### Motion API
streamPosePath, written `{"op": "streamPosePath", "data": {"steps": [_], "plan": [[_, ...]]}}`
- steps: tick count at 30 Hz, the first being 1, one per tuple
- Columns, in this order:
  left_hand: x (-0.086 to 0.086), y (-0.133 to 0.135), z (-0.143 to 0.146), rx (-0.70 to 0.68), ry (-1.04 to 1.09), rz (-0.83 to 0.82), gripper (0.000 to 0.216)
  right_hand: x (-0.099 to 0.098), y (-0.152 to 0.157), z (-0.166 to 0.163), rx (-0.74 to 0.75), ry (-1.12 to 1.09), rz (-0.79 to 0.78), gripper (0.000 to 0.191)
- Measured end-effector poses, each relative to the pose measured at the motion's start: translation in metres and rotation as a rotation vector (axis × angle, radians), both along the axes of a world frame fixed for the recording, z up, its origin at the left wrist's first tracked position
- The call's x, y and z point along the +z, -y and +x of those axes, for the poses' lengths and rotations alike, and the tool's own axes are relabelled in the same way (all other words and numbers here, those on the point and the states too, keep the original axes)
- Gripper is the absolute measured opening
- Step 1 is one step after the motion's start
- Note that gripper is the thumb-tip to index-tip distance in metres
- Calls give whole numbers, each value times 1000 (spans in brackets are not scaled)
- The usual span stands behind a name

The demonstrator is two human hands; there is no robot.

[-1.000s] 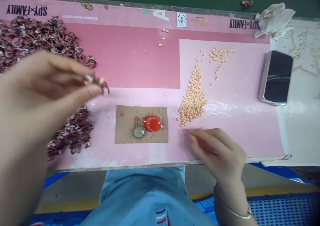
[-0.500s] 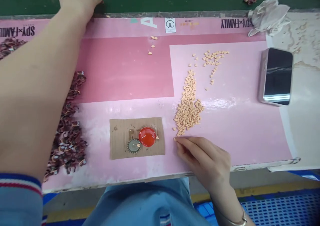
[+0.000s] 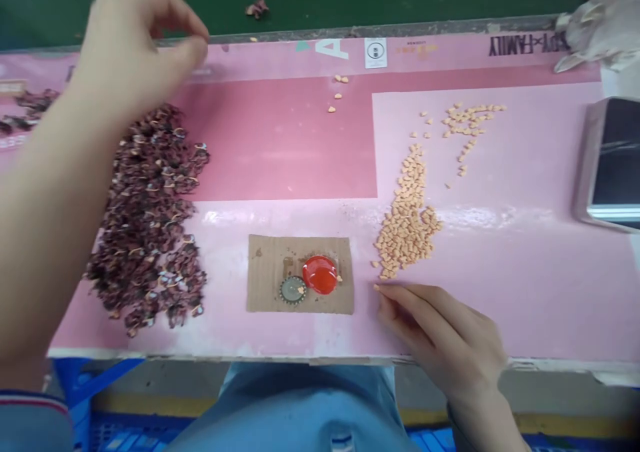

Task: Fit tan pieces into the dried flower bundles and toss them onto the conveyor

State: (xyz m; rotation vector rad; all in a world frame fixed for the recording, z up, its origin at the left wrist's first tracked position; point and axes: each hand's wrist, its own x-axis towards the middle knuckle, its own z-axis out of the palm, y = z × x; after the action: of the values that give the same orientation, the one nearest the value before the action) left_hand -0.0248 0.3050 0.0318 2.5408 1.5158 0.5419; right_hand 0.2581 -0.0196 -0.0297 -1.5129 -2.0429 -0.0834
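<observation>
My left hand [image 3: 145, 45], slightly blurred, hovers over the table's far edge. Its thumb and forefinger curve around a gap, with nothing visible in them. A small dark red-brown piece [image 3: 257, 7] lies beyond it on the green surface. Below the forearm spreads a heap of similar crumpled pieces [image 3: 150, 205]. My right hand [image 3: 445, 339] is closed, pinching a small tan grain-like bit [image 3: 377, 287] just below a pile of such bits [image 3: 407, 235]. Left of it, a cardboard piece [image 3: 265, 285] bears a glossy red round cap [image 3: 320, 275] and a crimped bottle cap [image 3: 293, 291].
A green surface [image 3: 400, 2] runs along the far side of the pink printed tabletop [image 3: 280, 139]. At right lie a phone-like device [image 3: 617, 159] and crumpled clear plastic [image 3: 605, 25]. A few loose tan bits [image 3: 340, 79] are scattered mid-table.
My left hand has drawn back from the green surface, where a dark piece now lies. My right hand keeps its pinch near the pile. The view has shifted left.
</observation>
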Motion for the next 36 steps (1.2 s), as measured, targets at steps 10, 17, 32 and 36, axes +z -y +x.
{"op": "streamPosePath", "data": {"steps": [10, 17, 32, 36], "plan": [[-19, 162, -63, -27, -337, 36, 70, 21, -11, -21, 43, -89, 103, 16], [-33, 148, -60, 7, -252, 120, 62, 15, -28, -35, 41, -39, 177, 13], [-26, 146, -57, 28, -269, -117, 48, 12, -27, -32, 76, -18, 163, 18], [-18, 153, -48, 102, -143, -96, 50, 11, -27, -33, 81, -20, 160, 19]]}}
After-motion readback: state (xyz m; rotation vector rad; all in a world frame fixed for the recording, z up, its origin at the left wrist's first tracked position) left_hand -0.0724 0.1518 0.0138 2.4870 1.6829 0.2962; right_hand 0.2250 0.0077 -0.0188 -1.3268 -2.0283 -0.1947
